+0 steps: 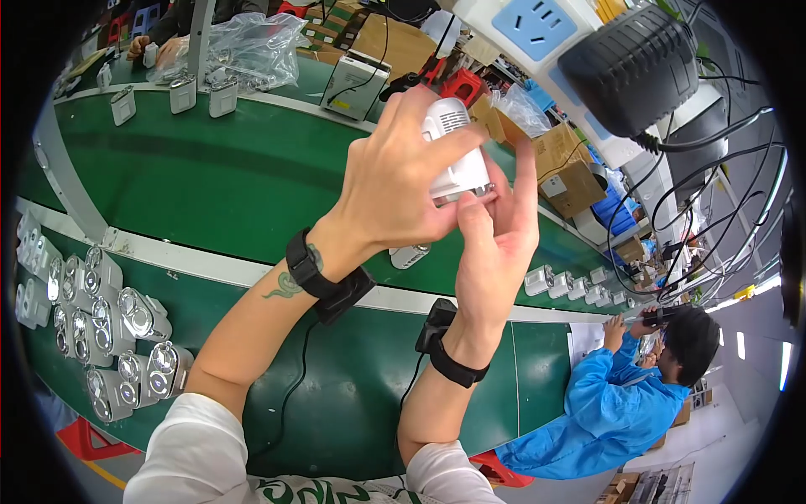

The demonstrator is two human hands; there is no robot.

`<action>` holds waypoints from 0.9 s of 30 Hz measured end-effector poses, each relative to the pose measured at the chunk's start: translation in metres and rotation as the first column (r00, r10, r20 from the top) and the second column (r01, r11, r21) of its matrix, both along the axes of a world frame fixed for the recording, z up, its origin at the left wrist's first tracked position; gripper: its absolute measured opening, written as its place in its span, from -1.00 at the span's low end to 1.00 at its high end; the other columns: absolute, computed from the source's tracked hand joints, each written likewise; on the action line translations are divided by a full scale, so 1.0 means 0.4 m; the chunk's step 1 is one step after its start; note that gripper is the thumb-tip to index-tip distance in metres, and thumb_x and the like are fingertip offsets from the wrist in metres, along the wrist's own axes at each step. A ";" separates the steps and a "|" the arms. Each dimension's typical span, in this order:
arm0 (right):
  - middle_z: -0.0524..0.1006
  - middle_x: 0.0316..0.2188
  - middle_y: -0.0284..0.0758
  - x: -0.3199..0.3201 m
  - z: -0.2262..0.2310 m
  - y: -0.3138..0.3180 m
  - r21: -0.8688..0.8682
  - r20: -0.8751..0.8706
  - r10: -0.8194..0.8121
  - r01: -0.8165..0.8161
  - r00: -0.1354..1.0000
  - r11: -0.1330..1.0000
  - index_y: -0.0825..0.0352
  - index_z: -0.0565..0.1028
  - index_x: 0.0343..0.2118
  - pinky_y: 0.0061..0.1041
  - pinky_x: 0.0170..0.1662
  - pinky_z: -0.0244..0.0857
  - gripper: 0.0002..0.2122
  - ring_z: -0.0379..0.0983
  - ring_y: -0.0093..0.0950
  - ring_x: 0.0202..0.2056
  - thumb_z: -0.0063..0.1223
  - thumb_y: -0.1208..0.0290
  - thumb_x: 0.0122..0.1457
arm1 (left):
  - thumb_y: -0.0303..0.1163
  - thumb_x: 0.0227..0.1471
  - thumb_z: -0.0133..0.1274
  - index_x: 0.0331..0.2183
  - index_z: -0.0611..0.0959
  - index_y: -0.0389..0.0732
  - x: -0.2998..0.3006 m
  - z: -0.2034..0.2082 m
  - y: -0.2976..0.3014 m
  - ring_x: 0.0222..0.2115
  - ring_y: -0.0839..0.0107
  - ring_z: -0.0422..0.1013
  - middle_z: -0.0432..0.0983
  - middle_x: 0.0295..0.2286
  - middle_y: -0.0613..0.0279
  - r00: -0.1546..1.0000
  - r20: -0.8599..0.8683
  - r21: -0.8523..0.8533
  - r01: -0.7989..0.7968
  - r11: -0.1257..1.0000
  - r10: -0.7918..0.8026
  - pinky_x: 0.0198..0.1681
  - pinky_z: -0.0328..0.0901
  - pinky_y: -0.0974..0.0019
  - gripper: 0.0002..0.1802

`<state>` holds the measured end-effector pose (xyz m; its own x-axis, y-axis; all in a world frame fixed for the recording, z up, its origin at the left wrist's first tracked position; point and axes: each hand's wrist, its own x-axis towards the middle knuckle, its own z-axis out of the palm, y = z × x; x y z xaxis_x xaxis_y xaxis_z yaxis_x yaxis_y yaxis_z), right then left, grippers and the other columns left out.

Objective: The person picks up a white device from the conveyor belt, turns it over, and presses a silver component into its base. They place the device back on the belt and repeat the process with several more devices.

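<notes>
A small white plastic device with a slotted grille is held up over the green belt. My left hand wraps round it from the left, fingers closed on its casing. My right hand meets its lower end, thumb and fingers closed on the edge by a shiny metallic part. The fingers partly hide the device, so its lower end is hard to make out. Below my hands a similar white device stands on the belt, partly covered by my left wrist.
Several white devices cluster on the green table at left; more line the belt. A black power adapter and socket strip hang close at upper right with loose cables. A person in blue works at right.
</notes>
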<state>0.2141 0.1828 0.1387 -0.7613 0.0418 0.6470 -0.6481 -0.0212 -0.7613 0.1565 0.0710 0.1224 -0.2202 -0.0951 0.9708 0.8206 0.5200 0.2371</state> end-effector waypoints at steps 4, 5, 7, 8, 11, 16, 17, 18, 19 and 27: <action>0.33 0.17 0.01 -0.006 -0.001 0.010 -0.002 -0.036 0.072 -0.072 0.997 0.997 0.51 0.04 0.32 -0.52 0.04 0.29 -0.36 0.40 -0.50 -0.03 -0.09 0.68 0.15 | -0.16 -0.38 0.37 -0.16 0.66 -0.01 0.027 0.017 -0.010 -0.21 0.07 0.42 0.39 -0.18 0.05 0.998 0.043 -0.052 -0.037 0.998 0.039 -0.38 0.42 0.17 -0.41; 0.29 0.21 0.04 -0.007 -0.002 0.013 0.001 -0.043 0.100 -0.100 0.994 0.995 0.50 0.01 0.33 -0.48 0.09 0.26 -0.35 0.39 -0.46 0.03 -0.09 0.68 0.16 | -0.16 -0.38 0.37 -0.16 0.66 -0.01 0.032 0.020 -0.009 -0.21 0.07 0.42 0.39 -0.18 0.05 0.998 0.043 -0.052 -0.035 0.998 0.037 -0.38 0.42 0.17 -0.41; 0.29 0.21 0.04 -0.008 -0.003 0.016 -0.004 -0.042 0.105 -0.106 0.994 0.994 0.50 0.00 0.33 -0.47 0.12 0.24 -0.35 0.37 -0.44 0.05 -0.07 0.66 0.16 | -0.17 -0.38 0.37 -0.14 0.66 -0.01 0.039 0.024 -0.008 -0.20 0.07 0.41 0.38 -0.15 0.05 0.998 0.039 -0.060 -0.039 0.997 0.042 -0.38 0.41 0.18 -0.39; 0.28 0.21 0.04 -0.008 -0.003 0.016 -0.010 -0.042 0.113 -0.113 0.993 0.993 0.50 0.00 0.33 -0.45 0.14 0.22 -0.34 0.35 -0.42 0.08 -0.06 0.65 0.17 | -0.17 -0.39 0.37 -0.14 0.65 0.00 0.042 0.026 -0.010 -0.19 0.07 0.41 0.38 -0.14 0.05 0.998 0.037 -0.065 -0.043 0.997 0.046 -0.38 0.41 0.18 -0.38; 0.27 0.22 0.05 -0.006 -0.003 0.012 -0.016 -0.056 0.136 -0.137 0.989 0.990 0.51 -0.01 0.33 -0.43 0.17 0.19 -0.34 0.32 -0.38 0.12 -0.04 0.62 0.18 | -0.17 -0.39 0.37 -0.13 0.65 0.00 0.046 0.033 -0.018 -0.18 0.07 0.40 0.37 -0.12 0.05 0.998 0.032 -0.067 -0.055 0.996 0.058 -0.38 0.41 0.19 -0.37; 0.24 0.24 0.07 -0.007 -0.005 0.003 -0.031 -0.098 0.178 -0.181 0.979 0.983 0.54 0.00 0.32 -0.41 0.20 0.16 -0.32 0.29 -0.34 0.16 0.00 0.57 0.17 | -0.16 -0.40 0.37 -0.11 0.64 0.02 0.046 0.040 -0.028 -0.16 0.06 0.40 0.37 -0.10 0.05 0.998 0.034 -0.079 -0.047 0.996 0.050 -0.37 0.42 0.19 -0.35; 0.24 0.24 0.07 -0.008 -0.006 0.003 -0.039 -0.103 0.182 -0.187 0.978 0.982 0.55 0.00 0.32 -0.40 0.21 0.15 -0.32 0.28 -0.33 0.18 0.01 0.57 0.16 | -0.16 -0.40 0.37 -0.11 0.64 0.02 0.046 0.041 -0.029 -0.16 0.06 0.40 0.37 -0.10 0.05 0.998 0.034 -0.078 -0.047 0.996 0.050 -0.37 0.42 0.19 -0.35; 0.24 0.24 0.07 -0.007 -0.005 0.003 -0.037 -0.103 0.182 -0.187 0.978 0.982 0.55 0.00 0.32 -0.40 0.21 0.15 -0.32 0.28 -0.33 0.18 0.01 0.57 0.16 | -0.16 -0.40 0.37 -0.11 0.64 0.02 0.048 0.042 -0.031 -0.16 0.06 0.40 0.37 -0.10 0.04 0.998 0.038 -0.080 -0.042 0.996 0.045 -0.37 0.42 0.19 -0.35; 0.24 0.24 0.07 -0.006 -0.005 0.004 -0.038 -0.095 0.182 -0.186 0.979 0.982 0.55 0.00 0.32 -0.40 0.21 0.14 -0.32 0.27 -0.32 0.19 0.01 0.57 0.16 | -0.16 -0.40 0.37 -0.11 0.63 0.03 0.049 0.043 -0.033 -0.16 0.05 0.40 0.37 -0.09 0.04 0.998 0.042 -0.083 -0.037 0.996 0.041 -0.36 0.42 0.19 -0.34; 0.23 0.24 0.04 -0.001 -0.003 0.005 -0.039 -0.081 0.186 -0.190 0.979 0.981 0.55 0.01 0.32 -0.42 0.20 0.16 -0.33 0.27 -0.35 0.18 0.00 0.59 0.15 | -0.15 -0.42 0.36 -0.14 0.64 0.04 0.048 0.040 -0.036 -0.16 0.04 0.40 0.37 -0.09 0.02 0.999 -0.002 -0.091 -0.041 0.995 0.041 -0.34 0.42 0.19 -0.37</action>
